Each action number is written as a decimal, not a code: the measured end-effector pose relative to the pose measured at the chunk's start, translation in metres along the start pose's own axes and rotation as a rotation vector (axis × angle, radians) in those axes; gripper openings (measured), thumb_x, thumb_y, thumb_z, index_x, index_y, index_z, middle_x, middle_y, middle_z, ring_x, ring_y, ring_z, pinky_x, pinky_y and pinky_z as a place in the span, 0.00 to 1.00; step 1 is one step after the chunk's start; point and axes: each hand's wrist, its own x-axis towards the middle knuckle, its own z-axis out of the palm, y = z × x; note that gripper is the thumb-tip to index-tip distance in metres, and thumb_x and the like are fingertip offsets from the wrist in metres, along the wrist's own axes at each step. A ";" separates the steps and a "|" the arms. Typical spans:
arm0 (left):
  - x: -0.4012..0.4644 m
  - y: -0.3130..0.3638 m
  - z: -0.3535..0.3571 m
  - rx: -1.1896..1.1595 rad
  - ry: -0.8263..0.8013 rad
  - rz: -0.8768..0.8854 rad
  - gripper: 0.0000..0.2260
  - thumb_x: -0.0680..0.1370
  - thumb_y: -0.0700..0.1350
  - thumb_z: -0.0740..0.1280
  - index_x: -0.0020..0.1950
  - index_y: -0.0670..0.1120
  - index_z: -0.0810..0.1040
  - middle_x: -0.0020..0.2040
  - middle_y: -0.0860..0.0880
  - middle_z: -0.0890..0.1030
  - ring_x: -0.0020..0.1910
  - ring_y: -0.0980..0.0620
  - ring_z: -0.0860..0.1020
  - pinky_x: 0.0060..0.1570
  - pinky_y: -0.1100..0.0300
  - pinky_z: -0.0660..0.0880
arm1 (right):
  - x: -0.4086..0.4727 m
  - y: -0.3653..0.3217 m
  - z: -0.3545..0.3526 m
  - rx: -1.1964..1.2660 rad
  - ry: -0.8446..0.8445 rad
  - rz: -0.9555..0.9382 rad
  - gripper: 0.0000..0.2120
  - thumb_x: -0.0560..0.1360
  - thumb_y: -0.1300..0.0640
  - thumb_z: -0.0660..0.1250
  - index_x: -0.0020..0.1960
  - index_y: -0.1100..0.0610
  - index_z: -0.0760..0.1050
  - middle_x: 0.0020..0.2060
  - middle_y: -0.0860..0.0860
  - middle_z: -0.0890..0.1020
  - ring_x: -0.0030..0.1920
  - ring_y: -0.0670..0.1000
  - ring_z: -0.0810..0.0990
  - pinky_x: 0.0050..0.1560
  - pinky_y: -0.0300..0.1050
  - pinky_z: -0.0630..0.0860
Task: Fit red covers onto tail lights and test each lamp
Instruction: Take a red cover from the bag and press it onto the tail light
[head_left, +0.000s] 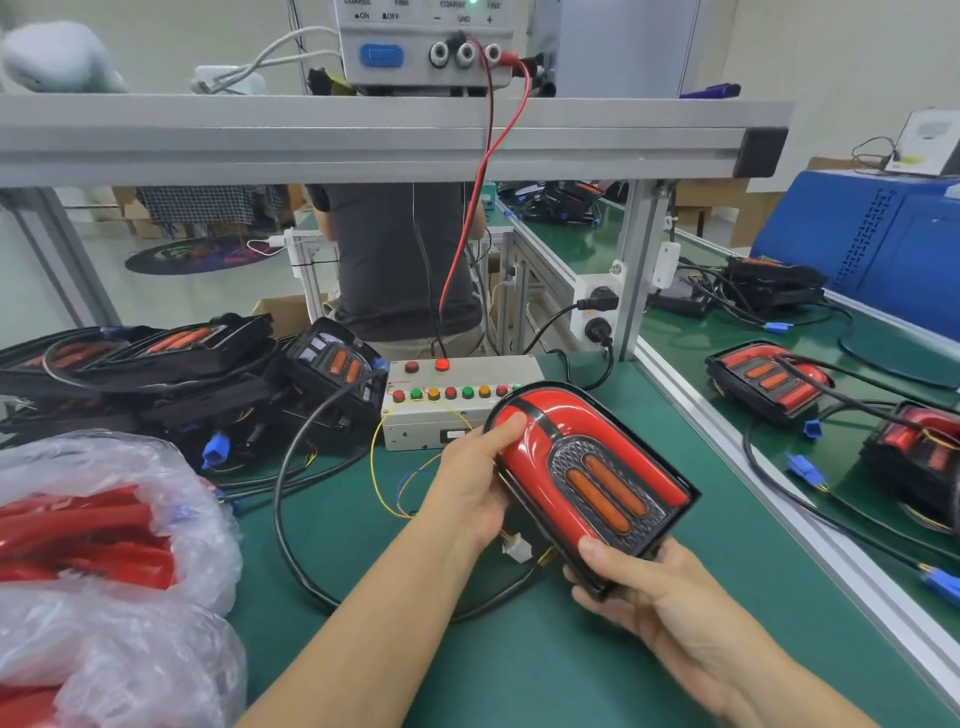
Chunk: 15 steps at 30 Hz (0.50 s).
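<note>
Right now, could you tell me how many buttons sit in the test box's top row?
2: a dark red button on the left and a lit red button beside it, on the test box.

Bright, even overhead light; soft shadows, wide-angle bending at edges

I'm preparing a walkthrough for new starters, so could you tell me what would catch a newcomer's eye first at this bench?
First, the tail light with its glossy red cover, held above the green mat between the left hand and the right hand. Just behind it sits the grey test box with its row of coloured buttons and one red lamp lit. At the lower left, a clear plastic bag of red covers stands out.
</note>
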 end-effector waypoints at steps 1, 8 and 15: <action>0.001 0.000 0.000 0.007 0.002 0.002 0.09 0.75 0.39 0.69 0.54 0.38 0.79 0.39 0.44 0.83 0.38 0.47 0.81 0.42 0.53 0.79 | 0.000 0.000 0.000 -0.009 0.003 -0.002 0.31 0.56 0.62 0.78 0.58 0.61 0.76 0.47 0.58 0.86 0.40 0.55 0.85 0.36 0.45 0.82; 0.005 -0.004 0.001 0.036 0.062 0.036 0.06 0.74 0.38 0.69 0.49 0.38 0.80 0.36 0.44 0.84 0.33 0.48 0.82 0.39 0.55 0.79 | 0.000 0.008 0.001 -0.045 0.059 -0.060 0.30 0.56 0.62 0.78 0.58 0.62 0.76 0.45 0.59 0.86 0.38 0.56 0.85 0.34 0.43 0.80; -0.004 -0.019 0.017 -0.004 -0.005 0.058 0.14 0.77 0.44 0.68 0.62 0.45 0.73 0.51 0.44 0.84 0.45 0.49 0.84 0.39 0.55 0.80 | 0.004 0.012 0.004 -0.029 0.119 -0.147 0.29 0.62 0.65 0.76 0.62 0.59 0.75 0.50 0.57 0.85 0.49 0.57 0.84 0.39 0.45 0.82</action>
